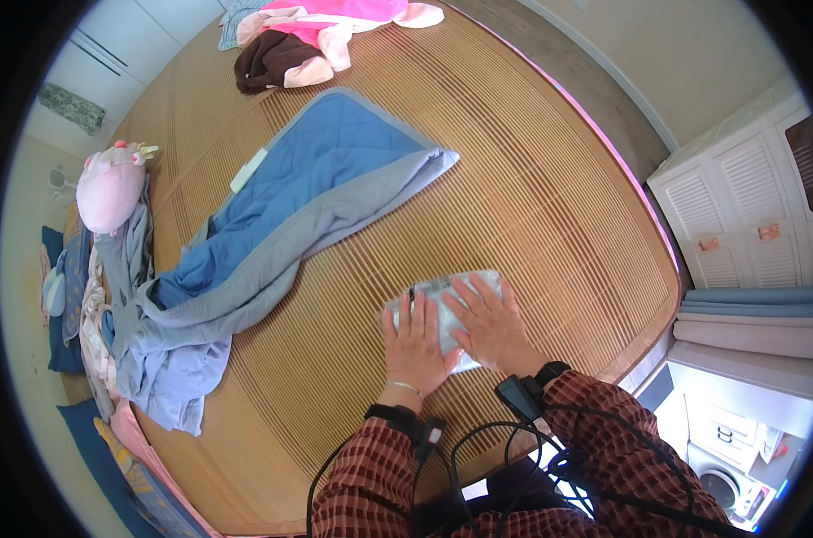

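Note:
A pale, shiny plastic-wrapped packet [448, 325] lies flat near the front edge of the bed. My left hand [415, 339] rests on its left side, palm down with the fingers stretched out. On its right side lies my right hand [491, 325], also flat, its fingers spread and pointing away from me. Both palms touch the packet's top and cover much of it; neither hand grips it. What the packet contains cannot be made out. Left of my hands, a blue and grey quilt [326, 148] is spread in loose folds.
A striped bamboo mat [550, 197] covers the bed. Pink and brown clothing [285, 58] is heaped at the far end. A pink plush toy [110, 190] and bedding sit at the left. White cabinets [747, 188] stand on the right. Black cables [550, 457] trail between my forearms.

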The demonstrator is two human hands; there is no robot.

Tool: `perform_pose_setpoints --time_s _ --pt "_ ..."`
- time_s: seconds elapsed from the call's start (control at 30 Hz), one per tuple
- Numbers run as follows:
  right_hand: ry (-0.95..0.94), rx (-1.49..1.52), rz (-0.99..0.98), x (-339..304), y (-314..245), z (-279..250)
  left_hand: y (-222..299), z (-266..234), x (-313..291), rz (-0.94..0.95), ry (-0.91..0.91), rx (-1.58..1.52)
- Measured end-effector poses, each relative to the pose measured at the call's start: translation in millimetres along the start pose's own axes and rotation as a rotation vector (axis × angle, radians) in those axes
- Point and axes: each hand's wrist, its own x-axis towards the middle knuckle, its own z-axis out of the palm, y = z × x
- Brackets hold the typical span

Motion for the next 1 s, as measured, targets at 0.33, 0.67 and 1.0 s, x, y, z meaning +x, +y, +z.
perform_pose_setpoints --time_s 0.33,0.67,1.0 --pt "-0.104 -0.032 0.035 3.3 -1.3 3.3 -0.6 12.2 2.7 -0.008 0.024 0.001" --pt "-0.005 -0.011 0.004 1.1 5.4 11.1 4.0 20.8 7.8 -0.024 0.042 0.038" --pt "0.23 0.229 -0.051 -10.1 13.5 -23.6 8.9 -19.9 6.8 -0.082 0.057 0.059"
